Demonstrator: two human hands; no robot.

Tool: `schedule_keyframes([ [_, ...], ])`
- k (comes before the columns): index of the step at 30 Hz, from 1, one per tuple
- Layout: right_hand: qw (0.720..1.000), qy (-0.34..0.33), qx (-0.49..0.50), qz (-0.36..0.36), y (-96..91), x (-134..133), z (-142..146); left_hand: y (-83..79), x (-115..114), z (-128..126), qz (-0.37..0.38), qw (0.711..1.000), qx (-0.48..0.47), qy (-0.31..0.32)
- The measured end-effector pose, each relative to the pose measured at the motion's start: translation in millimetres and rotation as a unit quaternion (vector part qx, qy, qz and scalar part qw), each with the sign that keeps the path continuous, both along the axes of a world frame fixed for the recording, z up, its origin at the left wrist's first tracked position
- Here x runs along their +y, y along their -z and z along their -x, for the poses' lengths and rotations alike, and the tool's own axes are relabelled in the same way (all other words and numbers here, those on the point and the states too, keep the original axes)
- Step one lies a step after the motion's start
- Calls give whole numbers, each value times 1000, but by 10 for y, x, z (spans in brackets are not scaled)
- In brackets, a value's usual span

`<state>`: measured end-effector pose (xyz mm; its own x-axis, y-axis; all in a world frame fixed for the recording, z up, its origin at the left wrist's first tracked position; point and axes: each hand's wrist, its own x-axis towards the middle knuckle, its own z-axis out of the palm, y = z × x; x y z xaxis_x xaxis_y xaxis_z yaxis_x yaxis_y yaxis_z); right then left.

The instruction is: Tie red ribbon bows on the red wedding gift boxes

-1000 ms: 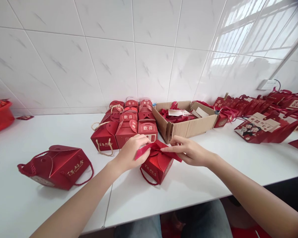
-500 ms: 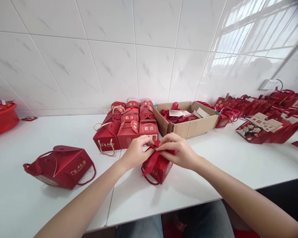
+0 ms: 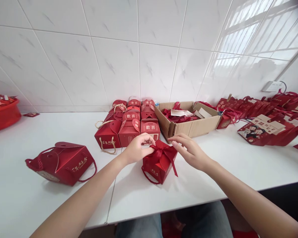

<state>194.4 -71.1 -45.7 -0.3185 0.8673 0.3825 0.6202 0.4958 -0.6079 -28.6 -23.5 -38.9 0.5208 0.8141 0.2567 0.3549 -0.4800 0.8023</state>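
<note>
Sitting on the smooth white counter (image 3: 225, 172), just in front of the corrugated cardboard box (image 3: 188, 125), is a small glossy red gift box (image 3: 157, 165). It's cube-shaped, with a satin ribbon bow (image 3: 164, 152) on top and a cord loop. The left hand (image 3: 137, 148) is curled, gripping the gift box's top corner farthest from the cardboard box. The right hand (image 3: 190, 151) is loose and open, with its fingertips just beside the bow.

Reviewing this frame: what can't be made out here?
Head view only.
Small red box: contents hidden by its closed flaps and ribbon bow.
Left hand: fingertips curl against the bow; a pinch cannot be confirmed.
Cardboard box: its wall hides what lies under the ribbons.
Red basin: cut off by left edge.
Gold print on that box: too small to read.
</note>
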Motion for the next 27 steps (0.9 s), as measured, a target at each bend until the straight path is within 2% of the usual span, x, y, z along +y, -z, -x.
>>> schedule_keyframes([
  [3,997,38,-47,41,-2,42,-13,-18,-3,20,33,999,19,17],
  [7,997,25,-61,31,-14,49,-6,-30,-24,21,28,998,55,10],
  [13,999,12,-51,3,-70,15,18,-6,-15,39,20,998,38,37],
  [16,999,3,-35,12,-97,13,42,17,1,55,-8,998,48,26],
  [19,999,-4,-6,40,-101,33,63,25,3,66,-66,994,83,-6],
  [21,998,-9,26,63,-95,56,67,20,-5,66,-75,993,94,-11],
  [27,968,-35,125,215,-95,112,32,3,-40,30,-5,999,36,36],
])
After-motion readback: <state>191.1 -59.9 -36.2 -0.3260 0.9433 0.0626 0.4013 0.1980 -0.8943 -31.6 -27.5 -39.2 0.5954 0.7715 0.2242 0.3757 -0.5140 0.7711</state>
